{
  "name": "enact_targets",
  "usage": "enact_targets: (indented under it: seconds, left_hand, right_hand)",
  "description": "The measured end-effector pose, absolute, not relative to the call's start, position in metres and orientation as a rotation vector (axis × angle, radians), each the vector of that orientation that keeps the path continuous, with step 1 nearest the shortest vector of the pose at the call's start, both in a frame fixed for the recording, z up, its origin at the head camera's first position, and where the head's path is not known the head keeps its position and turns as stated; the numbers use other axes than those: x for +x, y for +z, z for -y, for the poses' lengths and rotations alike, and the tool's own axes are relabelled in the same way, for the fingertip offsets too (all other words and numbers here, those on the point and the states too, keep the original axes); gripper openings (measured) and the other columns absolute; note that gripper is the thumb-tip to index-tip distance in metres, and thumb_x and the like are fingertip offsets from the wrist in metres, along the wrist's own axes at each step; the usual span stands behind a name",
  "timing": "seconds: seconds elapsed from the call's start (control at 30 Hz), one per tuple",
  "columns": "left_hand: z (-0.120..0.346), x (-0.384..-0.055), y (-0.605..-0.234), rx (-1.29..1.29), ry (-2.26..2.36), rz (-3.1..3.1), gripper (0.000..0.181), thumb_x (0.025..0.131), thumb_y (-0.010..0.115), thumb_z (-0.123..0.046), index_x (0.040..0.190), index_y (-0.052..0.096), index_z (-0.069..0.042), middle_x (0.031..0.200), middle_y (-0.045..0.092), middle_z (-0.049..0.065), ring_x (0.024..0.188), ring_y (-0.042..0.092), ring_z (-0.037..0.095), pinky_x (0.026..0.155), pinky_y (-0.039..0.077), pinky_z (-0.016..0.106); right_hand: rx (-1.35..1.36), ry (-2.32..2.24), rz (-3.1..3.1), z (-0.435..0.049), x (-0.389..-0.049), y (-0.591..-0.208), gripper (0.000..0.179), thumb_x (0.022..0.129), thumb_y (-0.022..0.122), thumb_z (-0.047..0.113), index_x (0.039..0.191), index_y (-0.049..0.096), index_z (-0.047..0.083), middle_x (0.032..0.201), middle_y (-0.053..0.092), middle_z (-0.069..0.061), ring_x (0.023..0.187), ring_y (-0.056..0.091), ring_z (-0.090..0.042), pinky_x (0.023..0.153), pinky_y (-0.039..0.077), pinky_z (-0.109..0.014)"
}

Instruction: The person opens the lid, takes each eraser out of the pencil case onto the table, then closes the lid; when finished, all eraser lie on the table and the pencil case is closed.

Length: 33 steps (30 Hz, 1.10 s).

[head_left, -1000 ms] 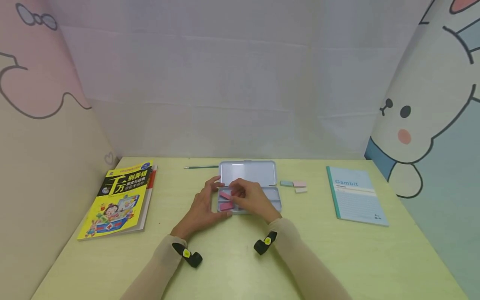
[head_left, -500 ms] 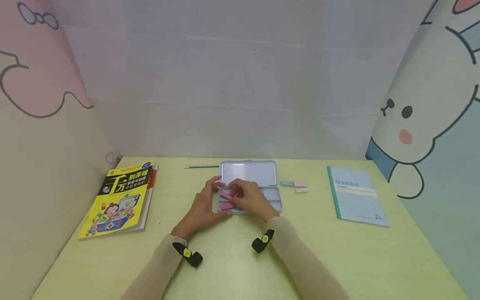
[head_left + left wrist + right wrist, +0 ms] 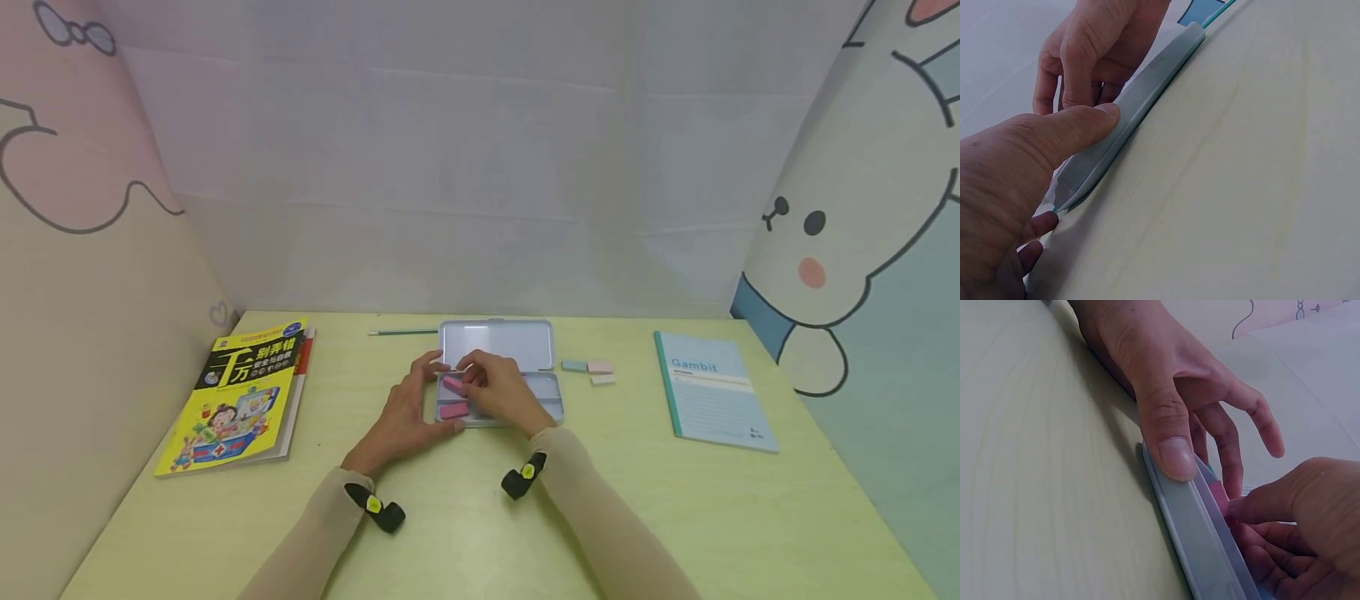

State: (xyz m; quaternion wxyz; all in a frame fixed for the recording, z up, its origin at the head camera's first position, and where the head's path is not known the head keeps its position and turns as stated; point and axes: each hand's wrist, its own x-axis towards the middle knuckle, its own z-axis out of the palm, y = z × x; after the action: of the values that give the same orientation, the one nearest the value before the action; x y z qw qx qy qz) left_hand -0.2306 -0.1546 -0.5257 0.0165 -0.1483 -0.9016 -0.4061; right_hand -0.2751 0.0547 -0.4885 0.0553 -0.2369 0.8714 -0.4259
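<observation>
An open, pale grey-blue metal pencil case [image 3: 542, 390] lies on the table, its lid [image 3: 495, 346] laid back behind the tray. My left hand [image 3: 408, 421] holds its left end, thumb on the near rim and fingers spread toward the far left corner. Over the tray, my right hand [image 3: 504, 390] pinches a pink eraser [image 3: 453, 383] between thumb and fingertips, as the right wrist view also shows with the pink piece [image 3: 1219, 495] at the thumb. Another pink eraser [image 3: 453, 410] lies in the near left compartment. My right hand hides the tray's middle.
Right of the case lie a blue-green eraser [image 3: 574, 367], a light pink one [image 3: 600, 367] and a whitish one [image 3: 603, 380]. A green pencil [image 3: 403, 332] lies behind left. Books [image 3: 232, 400] are stacked far left; a light blue notebook [image 3: 716, 392] lies right.
My right hand has shifted slightly left over the tray, and the pink eraser at its fingertips has moved and turned a little. The left hand stays in place on the case.
</observation>
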Motion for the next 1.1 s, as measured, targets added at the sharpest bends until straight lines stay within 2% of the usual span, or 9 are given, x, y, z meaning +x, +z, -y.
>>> enact_targets:
  seconds: [0.43,0.7,1.1]
  left_hand:
    - [0.155,-0.232,-0.529,-0.480,-1.251,2.788,0.110,0.083,0.091,-0.042,0.167,0.021,-0.027,0.160,0.055,0.001,0.151,0.049,0.037,0.125,0.029,0.071]
    - [0.155,-0.233,-0.530,-0.477,-1.241,2.792,0.111,0.083,0.091,-0.043,0.167,0.020,-0.028,0.160,0.055,0.002,0.149,0.051,0.036,0.124,0.030,0.072]
    - [0.155,-0.234,-0.529,-0.464,-1.237,2.808,0.112,0.082,0.092,-0.043,0.167,0.019,-0.030,0.159,0.055,0.000,0.148,0.052,0.034,0.125,0.031,0.069]
  right_hand:
    - [-0.719,-1.263,-2.679,-0.051,-0.277,-0.496,0.025,0.095,0.080,0.012,0.118,0.071,0.010,0.095,0.079,-0.006,0.080,0.066,-0.008,0.076,0.054,-0.024]
    - [-0.659,-1.420,-2.683,-0.052,-0.270,-0.497,0.028,0.094,0.080,0.011,0.120,0.070,0.008,0.096,0.080,-0.008,0.081,0.068,-0.011,0.076,0.053,-0.024]
    - [-0.597,-1.502,-2.666,-0.069,-0.263,-0.483,0.036,0.096,0.078,0.011,0.129,0.067,0.007,0.100,0.079,-0.009,0.086,0.071,-0.016,0.071,0.057,-0.023]
